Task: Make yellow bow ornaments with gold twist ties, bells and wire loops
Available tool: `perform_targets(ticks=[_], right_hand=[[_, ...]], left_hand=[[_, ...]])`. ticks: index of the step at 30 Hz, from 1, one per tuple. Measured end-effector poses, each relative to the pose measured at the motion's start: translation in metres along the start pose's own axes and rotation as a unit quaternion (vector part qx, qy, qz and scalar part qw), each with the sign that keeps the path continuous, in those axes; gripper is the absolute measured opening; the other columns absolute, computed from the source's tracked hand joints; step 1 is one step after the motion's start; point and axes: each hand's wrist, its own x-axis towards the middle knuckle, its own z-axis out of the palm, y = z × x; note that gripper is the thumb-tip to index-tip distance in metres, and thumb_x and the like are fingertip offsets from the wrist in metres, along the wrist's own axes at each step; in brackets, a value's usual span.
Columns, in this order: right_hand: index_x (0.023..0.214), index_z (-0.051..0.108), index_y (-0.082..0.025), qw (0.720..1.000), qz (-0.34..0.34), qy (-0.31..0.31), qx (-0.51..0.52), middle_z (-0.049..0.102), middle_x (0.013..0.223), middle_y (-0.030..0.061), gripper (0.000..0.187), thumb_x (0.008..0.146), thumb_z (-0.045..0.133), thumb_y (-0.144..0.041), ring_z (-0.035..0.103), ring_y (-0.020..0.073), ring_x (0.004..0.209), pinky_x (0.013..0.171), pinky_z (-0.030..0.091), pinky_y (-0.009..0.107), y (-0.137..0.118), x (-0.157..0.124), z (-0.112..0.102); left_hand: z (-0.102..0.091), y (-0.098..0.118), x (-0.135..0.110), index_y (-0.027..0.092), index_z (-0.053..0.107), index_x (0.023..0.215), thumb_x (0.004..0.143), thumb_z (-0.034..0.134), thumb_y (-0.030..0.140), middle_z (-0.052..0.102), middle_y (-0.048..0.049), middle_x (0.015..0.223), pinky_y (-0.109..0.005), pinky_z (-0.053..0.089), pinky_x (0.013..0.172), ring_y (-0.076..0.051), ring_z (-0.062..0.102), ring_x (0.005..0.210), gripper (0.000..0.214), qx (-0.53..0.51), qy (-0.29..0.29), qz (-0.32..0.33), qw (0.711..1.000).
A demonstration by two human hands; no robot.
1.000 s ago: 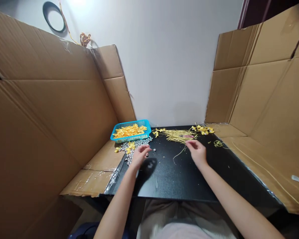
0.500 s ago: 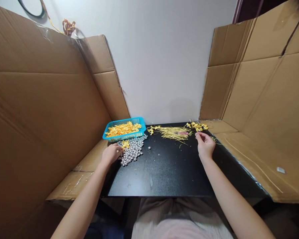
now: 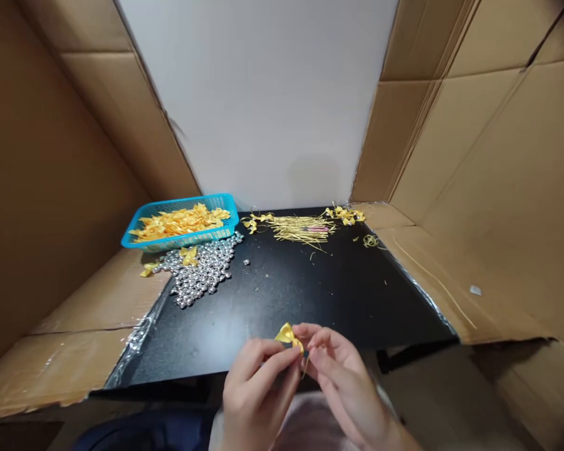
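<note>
My left hand [image 3: 263, 379] is closed in a pinch on a yellow ribbon bow [image 3: 286, 333] just past the table's front edge. Close against it, my right hand [image 3: 345, 369] has its fingertips pinched by the bow's lower end. A thin gold strand [image 3: 303, 369] loops down at those fingertips. Between the hands shows a small dark, shiny bit [image 3: 305, 354], too small to name. Silver beads [image 3: 207, 269] lie in a patch on the left of the table, with a loose yellow bow [image 3: 188, 255] on top.
A blue basket [image 3: 131, 235] of yellow bows stands at the back left. Several gold twist ties [image 3: 296, 228] lie at the back middle, finished-looking bows with beads [image 3: 348, 215] beside them. A curled gold strand [image 3: 371, 241] is at right. Cardboard walls [image 3: 489, 163] flank the black table [image 3: 310, 300].
Both hands have come back from the beads and the right side to meet at the front edge, a yellow bow now between them. The view has tilted down and shifted.
</note>
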Motion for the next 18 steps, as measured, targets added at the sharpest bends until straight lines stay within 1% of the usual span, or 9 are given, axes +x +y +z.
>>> perform_targets(ticks=[2,4,8,10,11,13,14,16,18], right_hand=[[0.071,0.068,-0.020,1.000,-0.004,-0.007,0.008,0.070,0.098,0.0050,0.018,0.070,0.082,-0.031,0.065,0.0188,0.095,0.087,0.050,0.031,0.003,-0.005,-0.001],[0.074,0.068,-0.020,1.000,-0.019,-0.008,0.000,0.070,0.096,0.0043,0.015,0.073,0.080,-0.030,0.066,0.0177,0.094,0.086,0.051,0.029,0.004,-0.001,-0.003],[0.077,0.067,-0.020,1.000,-0.026,-0.012,0.004,0.072,0.097,0.0065,0.014,0.076,0.077,-0.030,0.068,0.0190,0.092,0.081,0.054,0.031,0.006,0.008,-0.005],[0.079,0.066,-0.019,1.000,-0.020,-0.008,0.003,0.073,0.097,0.0074,0.015,0.077,0.076,-0.030,0.069,0.0190,0.090,0.080,0.055,0.032,0.007,0.008,-0.005],[0.079,0.066,-0.019,1.000,-0.016,-0.006,0.000,0.073,0.096,0.0074,0.015,0.077,0.076,-0.030,0.069,0.0182,0.088,0.079,0.055,0.030,0.007,0.007,-0.006],[0.080,0.066,-0.019,1.000,-0.012,-0.006,-0.008,0.074,0.094,0.0067,0.013,0.078,0.075,-0.029,0.069,0.0158,0.083,0.074,0.056,0.026,0.006,0.006,-0.007],[0.080,0.066,-0.019,1.000,-0.014,-0.010,-0.011,0.074,0.092,0.0063,0.012,0.079,0.075,-0.028,0.069,0.0144,0.079,0.071,0.056,0.024,0.005,0.006,-0.007],[0.079,0.067,-0.019,0.999,-0.030,-0.019,-0.024,0.073,0.087,0.0049,0.010,0.079,0.075,-0.026,0.068,0.0121,0.073,0.067,0.055,0.021,0.004,0.006,-0.008],[0.078,0.067,-0.020,0.997,-0.053,-0.020,-0.047,0.072,0.085,0.0036,0.008,0.080,0.073,-0.025,0.066,0.0106,0.069,0.064,0.055,0.019,0.001,0.007,-0.007]], left_hand=[[0.000,0.003,0.000,0.023,0.070,0.097,0.078,0.066,0.004,0.061,-0.0045,0.087,-0.028,0.051,0.065,-0.018,0.060,0.075,0.027,0.004,-0.024,-0.012,1.000],[-0.001,-0.002,0.004,0.024,0.071,0.094,0.078,0.066,0.008,0.058,-0.0047,0.090,-0.030,0.051,0.068,-0.019,0.059,0.079,0.023,0.004,-0.038,-0.049,0.998],[0.005,-0.012,0.010,0.026,0.072,0.082,0.080,0.066,0.015,0.054,-0.0060,0.101,-0.034,0.052,0.080,-0.023,0.059,0.094,0.013,-0.063,-0.014,-0.159,0.985],[0.009,-0.013,0.009,0.027,0.071,0.083,0.075,0.072,0.020,0.056,-0.0066,0.106,-0.033,0.054,0.077,-0.024,0.060,0.094,0.010,-0.130,0.020,-0.249,0.959],[0.011,-0.013,0.008,0.027,0.069,0.088,0.072,0.076,0.023,0.058,-0.0064,0.103,-0.032,0.055,0.072,-0.024,0.062,0.090,0.018,-0.174,0.032,-0.300,0.937],[0.012,-0.012,0.007,0.026,0.067,0.095,0.069,0.078,0.028,0.063,-0.0043,0.088,-0.027,0.054,0.059,-0.021,0.063,0.075,0.028,-0.258,0.031,-0.380,0.888],[0.011,-0.012,0.007,0.025,0.068,0.092,0.069,0.078,0.030,0.063,-0.0025,0.078,-0.024,0.052,0.054,-0.020,0.062,0.069,0.026,-0.286,0.017,-0.401,0.870],[0.008,-0.011,0.008,0.022,0.070,0.076,0.072,0.076,0.033,0.060,-0.0007,0.066,-0.022,0.048,0.049,-0.016,0.058,0.059,0.013,-0.320,-0.022,-0.406,0.856],[0.005,-0.012,0.009,0.020,0.069,0.063,0.075,0.074,0.034,0.059,-0.0004,0.062,-0.020,0.046,0.047,-0.013,0.054,0.054,0.019,-0.340,-0.042,-0.400,0.850]])
